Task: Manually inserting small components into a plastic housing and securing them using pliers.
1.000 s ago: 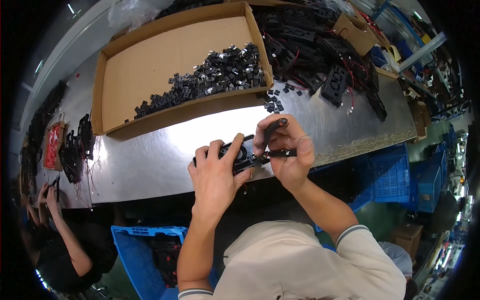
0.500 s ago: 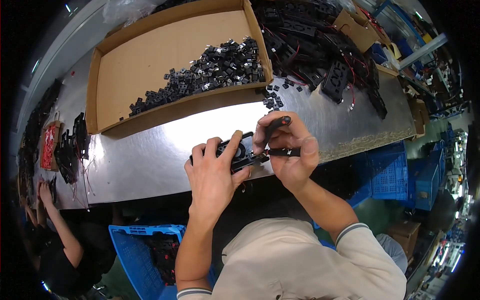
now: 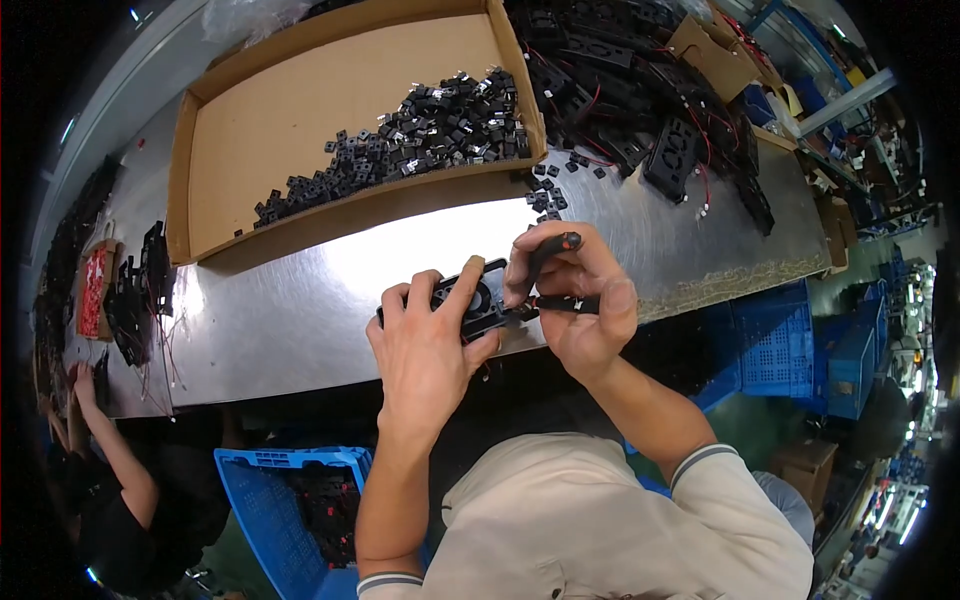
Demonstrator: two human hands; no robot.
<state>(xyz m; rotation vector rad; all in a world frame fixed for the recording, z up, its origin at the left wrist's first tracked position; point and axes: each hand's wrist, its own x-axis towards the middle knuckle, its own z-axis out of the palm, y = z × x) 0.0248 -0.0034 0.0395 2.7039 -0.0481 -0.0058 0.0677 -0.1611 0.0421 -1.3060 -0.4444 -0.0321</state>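
The left hand (image 3: 423, 345) is gripping a black rectangular plastic housing with a round centre (image 3: 484, 303), near the front edge of the silvery metal counter (image 3: 290, 340). At the housing's 3 o'clock, the right hand's (image 3: 583, 338) fingers are closing round a plier-like tool with two black handles (image 3: 548, 260); its tips are hiding. Both grips are barely changing from half a second ago, so work there is apparently continuing. At 11 o'clock, a brown cardboard tray (image 3: 370, 208) is holding small black parts (image 3: 455, 125).
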